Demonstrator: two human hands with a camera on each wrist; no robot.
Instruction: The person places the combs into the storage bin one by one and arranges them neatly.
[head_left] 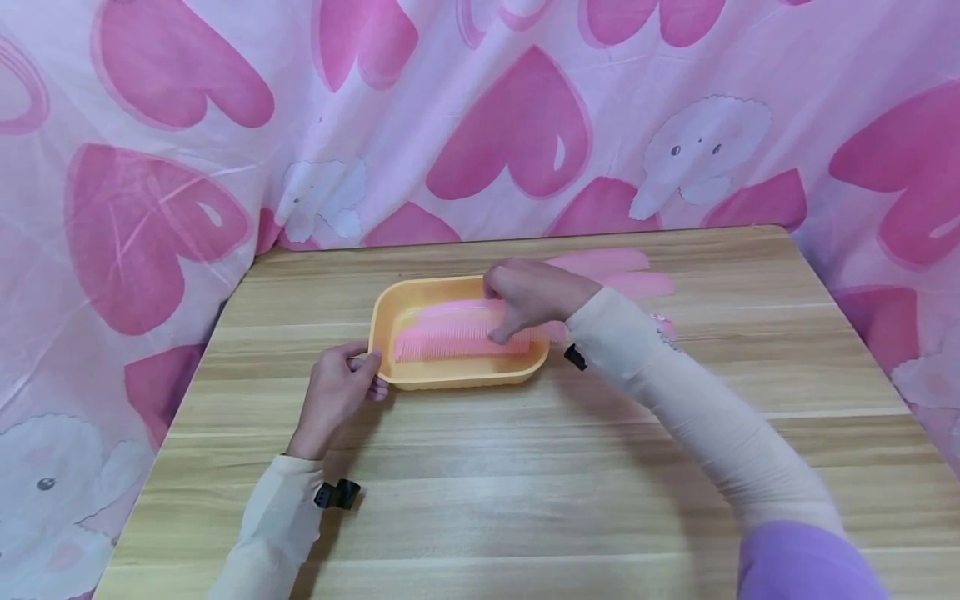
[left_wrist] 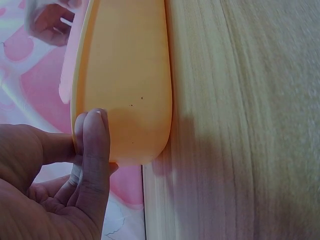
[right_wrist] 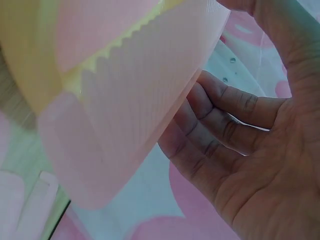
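A yellow-orange oblong tray [head_left: 378, 333] sits on the wooden table. My left hand [head_left: 339, 392] pinches its left end, thumb on the rim and fingers beneath, as the left wrist view also shows on the tray wall [left_wrist: 127, 75]. My right hand [head_left: 536, 292] reaches over the tray and grips a pink comb [right_wrist: 135, 95] by its back edge. One end of this comb [head_left: 555, 332] sticks out past the tray's right rim. Under it, another pink comb [head_left: 427, 350] lies inside the tray, partly covered.
To the right of the tray, behind my right forearm, lie pink combs [head_left: 600, 262] on the table [head_left: 480, 483]. A pink piece with shiny decoration [head_left: 663, 325] is partly hidden by the sleeve. A pink heart-patterned curtain [head_left: 517, 125] hangs around the table's back and sides.
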